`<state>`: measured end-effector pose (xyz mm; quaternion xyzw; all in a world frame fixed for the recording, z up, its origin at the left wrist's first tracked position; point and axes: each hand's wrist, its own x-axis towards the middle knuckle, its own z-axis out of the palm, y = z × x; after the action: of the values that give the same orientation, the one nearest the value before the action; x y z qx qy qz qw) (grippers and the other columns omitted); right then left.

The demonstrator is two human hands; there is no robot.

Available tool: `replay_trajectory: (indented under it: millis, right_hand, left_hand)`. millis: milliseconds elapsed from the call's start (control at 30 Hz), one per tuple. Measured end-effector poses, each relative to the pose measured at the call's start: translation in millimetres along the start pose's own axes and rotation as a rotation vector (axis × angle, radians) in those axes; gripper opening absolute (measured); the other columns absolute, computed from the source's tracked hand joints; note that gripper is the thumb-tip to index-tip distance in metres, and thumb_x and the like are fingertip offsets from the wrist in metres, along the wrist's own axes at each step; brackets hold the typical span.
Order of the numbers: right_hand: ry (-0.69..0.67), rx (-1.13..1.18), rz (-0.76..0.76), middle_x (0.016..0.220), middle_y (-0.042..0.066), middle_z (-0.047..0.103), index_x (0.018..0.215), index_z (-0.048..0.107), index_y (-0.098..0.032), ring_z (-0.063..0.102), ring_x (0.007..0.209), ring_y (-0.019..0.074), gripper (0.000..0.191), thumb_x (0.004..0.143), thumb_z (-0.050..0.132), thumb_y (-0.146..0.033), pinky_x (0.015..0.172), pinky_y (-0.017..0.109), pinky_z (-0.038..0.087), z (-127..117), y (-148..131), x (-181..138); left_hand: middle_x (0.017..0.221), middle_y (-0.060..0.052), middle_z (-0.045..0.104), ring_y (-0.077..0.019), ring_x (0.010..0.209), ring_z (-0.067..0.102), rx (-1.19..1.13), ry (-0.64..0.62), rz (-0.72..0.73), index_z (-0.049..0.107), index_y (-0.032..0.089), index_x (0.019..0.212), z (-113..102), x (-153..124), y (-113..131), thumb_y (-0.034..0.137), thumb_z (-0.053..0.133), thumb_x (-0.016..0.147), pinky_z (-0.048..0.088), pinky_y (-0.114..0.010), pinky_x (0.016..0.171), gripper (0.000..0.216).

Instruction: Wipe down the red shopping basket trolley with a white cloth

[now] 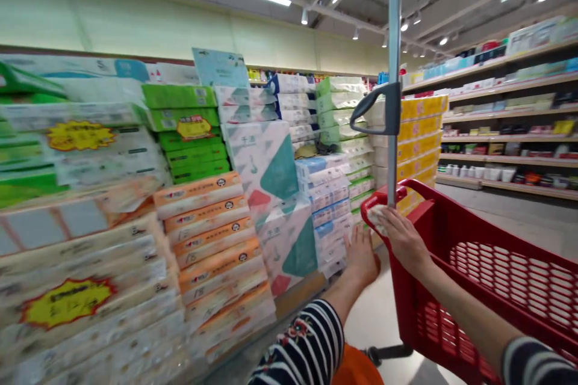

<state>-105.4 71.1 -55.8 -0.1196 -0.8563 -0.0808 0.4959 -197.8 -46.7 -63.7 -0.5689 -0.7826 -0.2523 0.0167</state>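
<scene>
My right hand (403,239) presses a crumpled white cloth or tissue (377,220) against the rim of a red plastic shopping cart (418,216), close to the foot of its upright metal pole (394,30). The fingers lie along the cart's corner with the white piece under them. Just left of the cart, my left hand (362,260) is in the air with fingers stretched and apart, holding nothing. Behind it stand stacked tissue packs (332,216). A grey looped handle (377,109) sits on the pole above my right hand.
Stacks of packaged tissues, including orange packs (217,225) and white-and-teal boxes (264,162), line the left side. Yellow packs (419,132) rise behind the cart. Shelves of products (510,153) run along the right, beyond a grey floor (519,219).
</scene>
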Motion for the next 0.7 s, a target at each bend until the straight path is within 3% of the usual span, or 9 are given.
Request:
replay_trajectory:
  millis: [133,200,267,367,467,533,600,700]
  right_hand:
    - [0.129,-0.017,0.125,0.132,0.011,0.048,0.136,0.039,-0.024,0.037,0.129,0.0269,0.052,0.085,0.033,-0.014,0.101,0.048,0.041,19,11,-63]
    - [0.200,-0.058,0.198,0.130,0.013,0.049,0.137,0.038,-0.023,0.041,0.125,0.0290,0.053,0.084,0.034,-0.016,0.097,0.050,0.043,14,25,-93]
    - [0.196,-0.112,0.251,0.124,0.015,0.053,0.132,0.044,-0.019,0.046,0.120,0.0296,0.049,0.085,0.033,-0.017,0.095,0.050,0.045,-6,42,-119]
    - [0.089,-0.215,0.362,0.115,0.019,0.058,0.120,0.054,-0.012,0.050,0.116,0.0283,0.044,0.085,0.028,-0.014,0.095,0.049,0.043,-56,56,-150]
    - [0.082,-0.322,0.569,0.121,0.018,0.055,0.120,0.055,-0.012,0.044,0.122,0.0270,0.043,0.085,0.029,-0.013,0.098,0.052,0.038,-91,53,-167]
    - [0.128,-0.371,0.655,0.128,0.015,0.050,0.124,0.051,-0.015,0.037,0.127,0.0252,0.043,0.087,0.028,-0.012,0.101,0.054,0.034,-96,45,-170]
    - [0.067,-0.349,0.627,0.131,0.010,0.049,0.125,0.050,-0.018,0.036,0.128,0.0221,0.041,0.089,0.031,-0.011,0.103,0.048,0.034,-91,37,-168]
    - [-0.138,-0.307,0.586,0.132,0.009,0.049,0.122,0.053,-0.019,0.033,0.129,0.0246,0.037,0.089,0.039,-0.011,0.103,0.049,0.032,-93,33,-167]
  left_hand:
    - [0.151,-0.013,0.014,-0.0260,0.139,0.008,0.062,0.112,0.166,0.023,0.012,0.141,-8,8,12,0.027,0.043,0.077,0.009,-0.057,0.111,0.068]
    - [0.150,-0.012,0.018,-0.0249,0.139,0.010,0.119,0.127,0.284,0.026,0.014,0.140,-7,12,22,0.024,0.042,0.078,0.009,-0.057,0.111,0.065]
    - [0.149,-0.012,0.022,-0.0239,0.138,0.013,0.173,0.080,0.410,0.029,0.014,0.139,-3,16,36,0.021,0.043,0.077,0.008,-0.055,0.111,0.063]
    - [0.148,-0.011,0.025,-0.0236,0.138,0.016,0.218,-0.014,0.562,0.034,0.014,0.137,6,23,57,0.017,0.043,0.075,0.005,-0.054,0.111,0.063]
    - [0.140,-0.015,0.039,-0.0274,0.133,0.027,0.236,-0.046,0.460,0.043,0.015,0.131,18,37,69,0.020,0.045,0.076,0.002,-0.057,0.109,0.055]
    - [0.134,-0.015,0.046,-0.0284,0.129,0.033,0.266,-0.043,0.428,0.049,0.016,0.125,25,46,70,0.026,0.045,0.079,0.001,-0.059,0.107,0.048]
    - [0.130,-0.015,0.050,-0.0279,0.127,0.036,0.310,-0.011,0.458,0.052,0.017,0.121,27,52,68,0.030,0.042,0.082,0.002,-0.059,0.107,0.043]
    - [0.121,-0.013,0.056,-0.0281,0.118,0.042,0.397,0.008,0.450,0.056,0.019,0.113,22,54,64,0.036,0.037,0.085,0.007,-0.061,0.104,0.038]
